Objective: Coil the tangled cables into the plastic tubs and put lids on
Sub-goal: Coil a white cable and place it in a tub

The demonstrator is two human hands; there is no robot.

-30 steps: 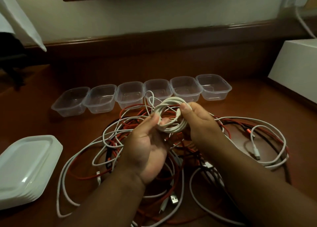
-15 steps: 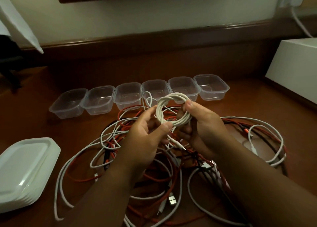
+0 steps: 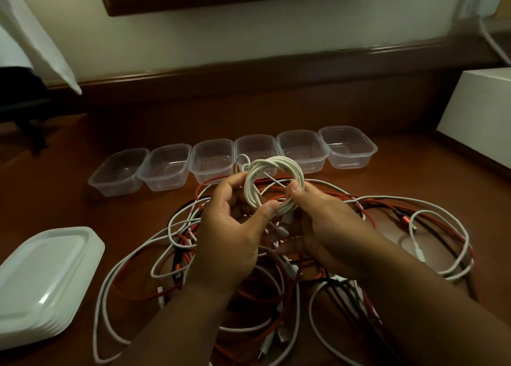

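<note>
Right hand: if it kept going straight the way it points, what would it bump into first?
Probably the tubs. The right hand, holding the white coil, points away toward the row of tubs; the fourth from the left looks nearest in line, though depth is hard to judge.

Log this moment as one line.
stage: coiling | left hand: grips white coil | right hand: pinches coil | tubs: six, none holds a cable | lids: stacked, left | cable tangle: on table

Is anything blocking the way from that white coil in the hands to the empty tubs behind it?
Nothing visible does. The white coil is held up by the left hand and right hand, just in front of the row of tubs, which are all open and empty; the lids sit stacked off to the left.
</note>
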